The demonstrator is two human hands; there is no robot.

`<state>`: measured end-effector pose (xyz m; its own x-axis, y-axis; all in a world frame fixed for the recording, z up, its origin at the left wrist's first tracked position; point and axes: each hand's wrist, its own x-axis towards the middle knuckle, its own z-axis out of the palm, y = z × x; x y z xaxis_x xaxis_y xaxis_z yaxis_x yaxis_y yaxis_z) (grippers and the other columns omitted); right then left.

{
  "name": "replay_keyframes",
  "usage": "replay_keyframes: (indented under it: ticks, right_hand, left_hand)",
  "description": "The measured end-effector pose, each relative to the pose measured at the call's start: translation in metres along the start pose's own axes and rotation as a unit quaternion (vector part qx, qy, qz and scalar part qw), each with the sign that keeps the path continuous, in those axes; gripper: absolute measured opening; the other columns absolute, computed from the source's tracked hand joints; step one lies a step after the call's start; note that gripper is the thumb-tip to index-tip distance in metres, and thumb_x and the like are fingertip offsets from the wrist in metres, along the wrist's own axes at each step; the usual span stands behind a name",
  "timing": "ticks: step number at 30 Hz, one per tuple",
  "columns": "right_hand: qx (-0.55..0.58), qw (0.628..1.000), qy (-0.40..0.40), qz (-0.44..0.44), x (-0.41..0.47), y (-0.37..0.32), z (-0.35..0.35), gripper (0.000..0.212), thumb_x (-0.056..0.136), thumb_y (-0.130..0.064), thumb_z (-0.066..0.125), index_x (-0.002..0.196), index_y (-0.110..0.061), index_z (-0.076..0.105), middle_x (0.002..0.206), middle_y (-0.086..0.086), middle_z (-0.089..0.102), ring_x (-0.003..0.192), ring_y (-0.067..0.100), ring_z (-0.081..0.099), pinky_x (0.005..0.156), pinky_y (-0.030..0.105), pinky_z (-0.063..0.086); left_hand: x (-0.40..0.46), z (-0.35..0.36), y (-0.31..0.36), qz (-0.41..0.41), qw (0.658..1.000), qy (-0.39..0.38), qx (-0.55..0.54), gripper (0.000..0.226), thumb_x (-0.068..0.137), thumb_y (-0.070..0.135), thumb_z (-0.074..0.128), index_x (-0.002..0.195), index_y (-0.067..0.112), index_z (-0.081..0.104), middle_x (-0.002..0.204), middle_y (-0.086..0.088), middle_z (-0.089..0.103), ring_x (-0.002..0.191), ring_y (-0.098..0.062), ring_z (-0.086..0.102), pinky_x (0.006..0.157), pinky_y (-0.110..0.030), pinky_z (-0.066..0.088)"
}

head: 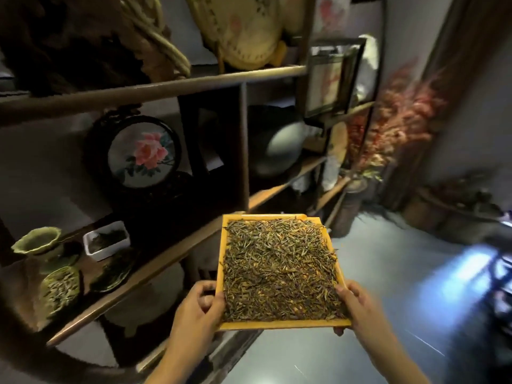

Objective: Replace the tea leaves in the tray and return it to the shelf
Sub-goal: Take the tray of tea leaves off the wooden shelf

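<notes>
Yellow rectangular tray (273, 325) gripped between both hands, held level, dark tea leaves (279, 270) spread across it, shelf (155, 268) beyond left hand (199, 309)

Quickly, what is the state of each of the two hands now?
Left hand: grips the left edge of the yellow rectangular tray of tea leaves.
Right hand: grips the tray's right edge.

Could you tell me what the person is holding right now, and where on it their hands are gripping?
A yellow tray of tea leaves, gripped at its near corners: left hand on the left edge, right hand on the right.
</notes>
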<state>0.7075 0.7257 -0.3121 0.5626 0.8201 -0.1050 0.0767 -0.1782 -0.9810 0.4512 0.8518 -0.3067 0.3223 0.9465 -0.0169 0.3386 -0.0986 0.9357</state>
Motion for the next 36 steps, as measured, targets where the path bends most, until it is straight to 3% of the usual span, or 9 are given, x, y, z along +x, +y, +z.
replay_keyframes:
  ticks: [3, 9, 15, 19, 23, 27, 29, 32, 36]
  right_hand:
    - [-0.005, 0.997, 0.080, -0.002, -0.041, 0.006, -0.049, 0.022, 0.099, -0.017, 0.045, 0.086, -0.004, 0.056, 0.048, 0.010, 0.061, 0.036, 0.021, 0.054, 0.038, 0.022, 0.044]
    - [0.019, 0.967, 0.255, -0.006, -0.134, 0.027, -0.150, 0.020, 0.098, -0.010, 0.046, 0.082, -0.001, 0.053, 0.050, 0.004, 0.057, 0.037, 0.021, 0.051, 0.036, 0.025, 0.043]
    - [0.031, 0.918, 0.396, -0.003, -0.248, 0.047, -0.238, 0.020, 0.098, -0.008, 0.044, 0.085, 0.002, 0.055, 0.049, 0.001, 0.056, 0.038, 0.015, 0.052, 0.033, 0.025, 0.043]
    - [0.021, 0.876, 0.482, 0.004, -0.334, 0.060, -0.288, 0.021, 0.096, -0.011, 0.047, 0.085, 0.002, 0.058, 0.053, 0.002, 0.056, 0.039, 0.014, 0.054, 0.034, 0.024, 0.044]
    - [0.035, 0.823, 0.566, 0.030, -0.421, 0.081, -0.329, 0.020, 0.095, -0.018, 0.049, 0.090, -0.005, 0.063, 0.067, 0.014, 0.063, 0.049, 0.020, 0.060, 0.039, 0.025, 0.049]
    - [0.025, 0.761, 0.645, 0.064, -0.508, 0.106, -0.361, 0.018, 0.096, -0.021, 0.048, 0.091, -0.013, 0.063, 0.077, 0.008, 0.068, 0.060, 0.013, 0.066, 0.048, 0.023, 0.051]
    - [0.035, 0.725, 0.684, 0.074, -0.548, 0.117, -0.369, 0.017, 0.096, -0.022, 0.047, 0.092, -0.018, 0.063, 0.078, 0.003, 0.071, 0.064, 0.012, 0.068, 0.051, 0.022, 0.050]
    - [0.049, 0.665, 0.740, 0.084, -0.601, 0.129, -0.375, 0.016, 0.097, -0.023, 0.047, 0.094, -0.019, 0.063, 0.080, 0.003, 0.072, 0.068, 0.012, 0.068, 0.055, 0.025, 0.047]
    - [0.074, 0.600, 0.791, 0.092, -0.656, 0.141, -0.376, 0.015, 0.097, -0.024, 0.047, 0.097, -0.020, 0.062, 0.084, 0.003, 0.074, 0.075, 0.017, 0.070, 0.064, 0.033, 0.054]
  left_hand:
    - [-0.008, 0.045, 0.020, 0.008, 0.997, -0.068, -0.033, 0.010, 0.095, 0.014, 0.055, 0.092, 0.021, 0.062, 0.063, -0.013, 0.070, 0.059, -0.014, 0.065, 0.058, -0.041, 0.056]
    - [-0.038, 0.154, 0.062, 0.085, 0.972, -0.215, -0.047, 0.012, 0.095, 0.008, 0.055, 0.092, 0.018, 0.062, 0.054, 0.004, 0.064, 0.050, -0.001, 0.062, 0.043, -0.015, 0.046]
    - [-0.109, 0.269, 0.108, 0.123, 0.923, -0.363, -0.035, 0.010, 0.096, 0.013, 0.053, 0.096, 0.020, 0.060, 0.067, -0.004, 0.074, 0.056, -0.015, 0.068, 0.044, -0.028, 0.052]
    - [-0.181, 0.340, 0.136, 0.147, 0.889, -0.433, -0.034, 0.008, 0.096, 0.013, 0.055, 0.097, 0.019, 0.060, 0.068, -0.002, 0.074, 0.055, -0.015, 0.068, 0.041, -0.023, 0.050]
    - [-0.261, 0.408, 0.157, 0.174, 0.840, -0.512, -0.032, 0.014, 0.096, 0.013, 0.054, 0.089, 0.023, 0.061, 0.068, 0.010, 0.074, 0.058, -0.012, 0.070, 0.041, -0.026, 0.052]
    - [-0.345, 0.472, 0.170, 0.237, 0.773, -0.587, -0.034, 0.013, 0.095, 0.013, 0.057, 0.089, 0.019, 0.066, 0.075, 0.001, 0.074, 0.063, -0.012, 0.068, 0.058, -0.031, 0.055]
    - [-0.388, 0.500, 0.174, 0.216, 0.733, -0.645, -0.029, 0.013, 0.095, 0.012, 0.057, 0.091, 0.021, 0.066, 0.066, -0.011, 0.067, 0.057, -0.018, 0.061, 0.053, -0.036, 0.052]
    - [-0.448, 0.533, 0.181, 0.244, 0.679, -0.692, -0.028, 0.012, 0.094, 0.018, 0.057, 0.090, 0.025, 0.065, 0.058, -0.001, 0.065, 0.049, -0.010, 0.056, 0.049, -0.031, 0.044]
    - [-0.518, 0.563, 0.197, 0.296, 0.609, -0.735, -0.032, 0.018, 0.084, 0.034, 0.055, 0.090, 0.020, 0.065, 0.063, 0.007, 0.069, 0.055, 0.000, 0.059, 0.059, -0.035, 0.049]
